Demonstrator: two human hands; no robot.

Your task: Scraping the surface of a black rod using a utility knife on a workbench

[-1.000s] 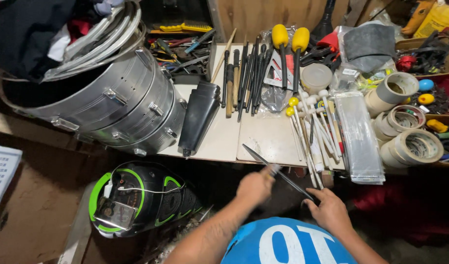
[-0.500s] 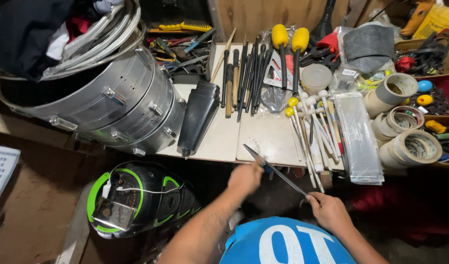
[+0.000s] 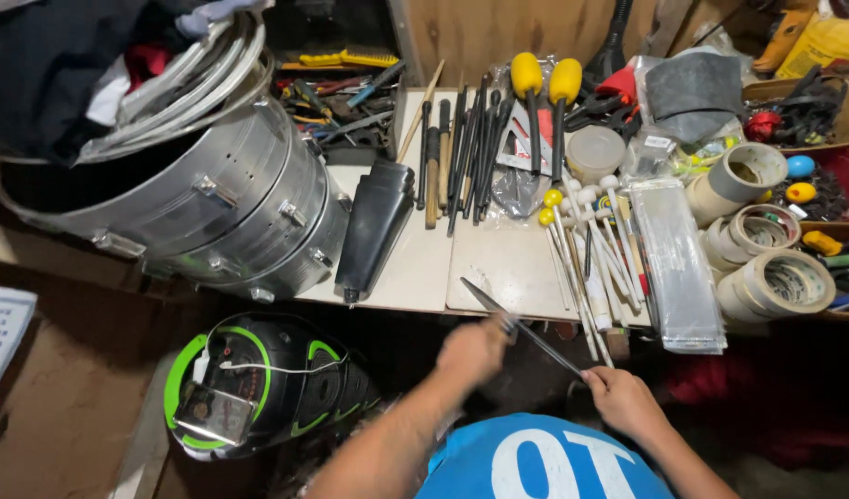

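Down at the front edge of the worktop (image 3: 415, 277), both hands busy on one long dark rod (image 3: 526, 328). Left hand (image 3: 473, 351) curled shut around the rod near its middle, blurred with motion. Right hand (image 3: 623, 402) closed on the rod's near end, fingers wrapped under. Rod slanting from upper left, tip just over the pale worktop edge, down to the right, held in the air just off the front edge.

Behind it, a spread of white-handled sticks (image 3: 591, 249) with yellow and white ball tips, fanned on the board. Just right of those, a clear plastic sleeve (image 3: 678, 268) lying lengthwise. Further right, rolls of tape (image 3: 766, 268) stacked along the edge. Up the middle, a row of black hand tools (image 3: 466, 148) and two yellow-headed mallets (image 3: 544, 92). A black wedge-shaped piece (image 3: 373, 226) lying beside a shiny metal drum shell (image 3: 221, 203) on its side at left. Below, on the floor, a black and green helmet (image 3: 258, 383). Blue cloth with white marking (image 3: 544, 462) at bottom centre, between the forearms.
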